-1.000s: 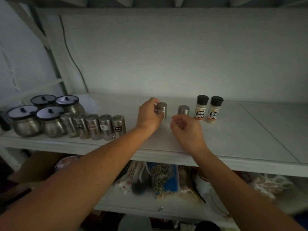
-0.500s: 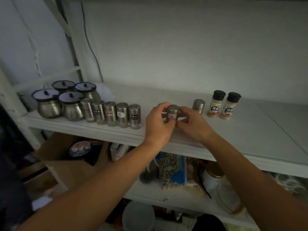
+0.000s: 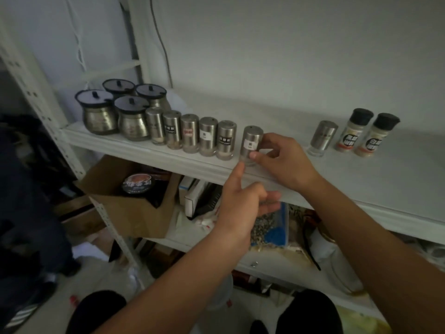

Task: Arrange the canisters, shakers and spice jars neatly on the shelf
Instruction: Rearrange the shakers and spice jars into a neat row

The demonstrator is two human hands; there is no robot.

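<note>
A steel shaker (image 3: pixel 251 143) with a white label stands near the front edge of the white shelf (image 3: pixel 375 184). My right hand (image 3: pixel 284 162) pinches it from the right, thumb on its lower front. My left hand (image 3: pixel 243 203) hovers just below the shelf edge, fingers relaxed, index tip near the shaker's base. Left of it stands a row of several steel shakers (image 3: pixel 208 136), then several round canisters (image 3: pixel 131 116) with dark lids. Another steel shaker (image 3: pixel 322 137) and two black-capped spice jars (image 3: pixel 354 131) stand at the right.
A white upright post (image 3: pixel 48 112) bounds the shelf at the left. Below it, a lower shelf carries a cardboard box (image 3: pixel 127 208), packets and bags. The shelf's right end is bare white board.
The labelled shaker has moved left, closer to the row. My left hand has let go of it and dropped below the shelf edge; my right hand now holds it alone.
</note>
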